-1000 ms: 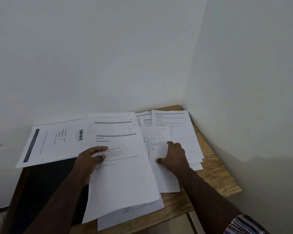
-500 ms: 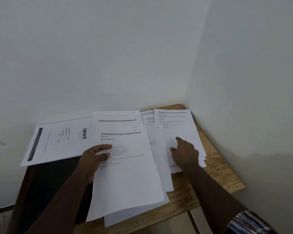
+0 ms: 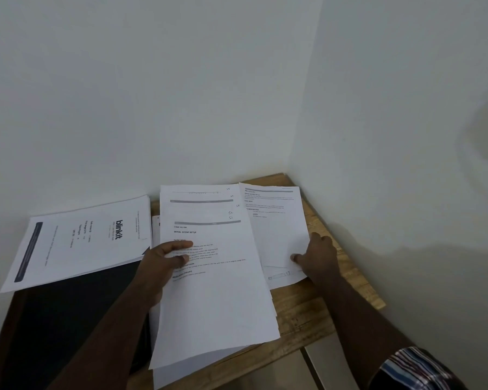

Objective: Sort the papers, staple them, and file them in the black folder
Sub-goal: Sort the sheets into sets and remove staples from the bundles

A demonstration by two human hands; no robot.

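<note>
since a second ago right hand point(image 3: 316, 256) slides off drawing sheet to right stack point(image 3: 276, 232), now squared. fingers curl at stack's lower edge, thumb on top, likely pinching to lift. left hand point(image 3: 164, 263) pinches middle stack point(image 3: 209, 291), thumb on top, keeps order. black folder point(image 3: 68, 311) lies left, under blinkit sheets point(image 3: 82, 237), waiting.

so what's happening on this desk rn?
A person is sorting papers on a wooden table in a corner. The left hand grips the middle stack, thumb on top; the right hand pinches the right-hand sheets. A "blinkit" stack lies on the black folder. Nothing visibly stapled or filed.
</note>
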